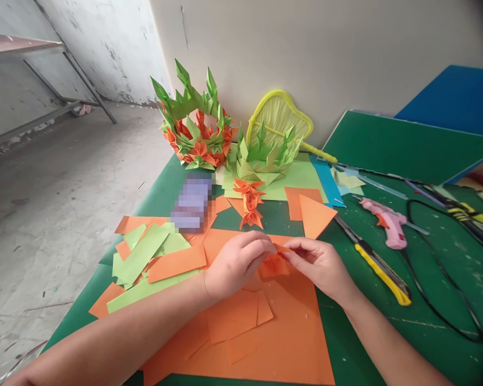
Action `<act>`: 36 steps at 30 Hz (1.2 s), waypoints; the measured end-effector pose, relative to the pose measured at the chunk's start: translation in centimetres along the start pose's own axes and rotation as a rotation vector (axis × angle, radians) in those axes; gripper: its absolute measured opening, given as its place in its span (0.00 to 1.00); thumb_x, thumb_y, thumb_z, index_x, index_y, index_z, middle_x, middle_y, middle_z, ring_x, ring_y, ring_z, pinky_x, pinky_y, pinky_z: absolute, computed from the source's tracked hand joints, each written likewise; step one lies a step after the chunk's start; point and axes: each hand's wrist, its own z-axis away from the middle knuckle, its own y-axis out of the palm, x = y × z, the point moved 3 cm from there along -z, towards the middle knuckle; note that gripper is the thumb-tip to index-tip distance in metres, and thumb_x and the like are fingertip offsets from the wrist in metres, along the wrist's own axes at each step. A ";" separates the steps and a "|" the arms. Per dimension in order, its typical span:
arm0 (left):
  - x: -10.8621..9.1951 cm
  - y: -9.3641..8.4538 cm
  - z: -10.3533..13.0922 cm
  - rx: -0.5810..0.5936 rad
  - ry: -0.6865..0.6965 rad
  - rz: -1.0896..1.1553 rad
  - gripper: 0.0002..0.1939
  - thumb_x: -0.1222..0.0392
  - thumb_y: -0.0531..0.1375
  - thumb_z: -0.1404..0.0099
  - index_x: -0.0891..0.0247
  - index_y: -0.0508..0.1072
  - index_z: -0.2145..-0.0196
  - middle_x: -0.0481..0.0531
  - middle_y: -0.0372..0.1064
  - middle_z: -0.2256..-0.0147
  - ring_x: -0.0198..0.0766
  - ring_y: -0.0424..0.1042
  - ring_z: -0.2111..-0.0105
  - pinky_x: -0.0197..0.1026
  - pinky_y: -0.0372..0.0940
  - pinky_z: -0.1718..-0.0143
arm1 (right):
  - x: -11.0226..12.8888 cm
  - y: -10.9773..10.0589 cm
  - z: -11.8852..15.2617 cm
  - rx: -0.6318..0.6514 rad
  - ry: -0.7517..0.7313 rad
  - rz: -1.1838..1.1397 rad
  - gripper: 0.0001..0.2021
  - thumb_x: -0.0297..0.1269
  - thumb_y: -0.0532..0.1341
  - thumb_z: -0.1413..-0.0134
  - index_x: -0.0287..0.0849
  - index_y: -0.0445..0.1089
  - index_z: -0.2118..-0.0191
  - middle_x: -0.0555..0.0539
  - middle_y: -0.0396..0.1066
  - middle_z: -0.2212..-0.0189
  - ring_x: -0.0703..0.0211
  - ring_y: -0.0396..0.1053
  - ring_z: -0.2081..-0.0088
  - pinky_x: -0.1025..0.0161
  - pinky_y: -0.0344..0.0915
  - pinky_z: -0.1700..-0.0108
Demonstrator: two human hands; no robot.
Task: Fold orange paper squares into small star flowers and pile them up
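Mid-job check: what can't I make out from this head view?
All in the head view:
Small orange paper: its folds, partly covered by the left hand and right hand.
Purplish rectangular item: its details, blurred by pixelation.
Blue board: its right end, cut off by the picture edge.

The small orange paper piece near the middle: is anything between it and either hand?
Nothing visible stands in the way: the left hand and right hand both pinch the small orange paper piece. The large orange sheet lies beneath them, not between.
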 end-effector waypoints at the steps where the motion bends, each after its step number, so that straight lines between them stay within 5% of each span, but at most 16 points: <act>1: 0.1 0.1 0.0 0.010 -0.004 -0.002 0.07 0.69 0.52 0.32 0.62 0.69 0.60 0.54 0.70 0.64 0.34 0.70 0.66 0.36 0.69 0.64 | 0.0 -0.1 0.1 0.011 -0.003 0.036 0.10 0.44 0.64 0.44 0.43 0.76 0.65 0.48 0.75 0.68 0.58 0.71 0.66 0.64 0.69 0.64; 14: 0.0 0.4 0.1 0.161 0.022 -0.010 0.12 0.68 0.49 0.30 0.62 0.69 0.54 0.56 0.72 0.59 0.37 0.72 0.60 0.40 0.71 0.59 | -0.7 0.0 -0.1 0.164 0.068 0.111 0.12 0.44 0.60 0.42 0.41 0.74 0.67 0.50 0.70 0.73 0.60 0.66 0.70 0.65 0.66 0.68; 22: 0.0 0.6 0.1 0.201 -0.067 0.066 0.12 0.66 0.49 0.29 0.63 0.69 0.54 0.58 0.72 0.57 0.38 0.72 0.57 0.40 0.70 0.56 | -0.2 0.1 0.1 0.126 -0.001 0.302 0.11 0.42 0.58 0.42 0.42 0.74 0.67 0.49 0.70 0.74 0.59 0.66 0.71 0.65 0.64 0.71; 36: 0.0 0.7 0.2 0.213 -0.093 0.076 0.13 0.67 0.49 0.30 0.63 0.69 0.53 0.57 0.71 0.57 0.38 0.73 0.57 0.41 0.70 0.55 | -0.1 -0.1 0.0 0.126 -0.032 0.284 0.09 0.40 0.60 0.45 0.43 0.75 0.67 0.49 0.74 0.72 0.56 0.70 0.70 0.64 0.67 0.70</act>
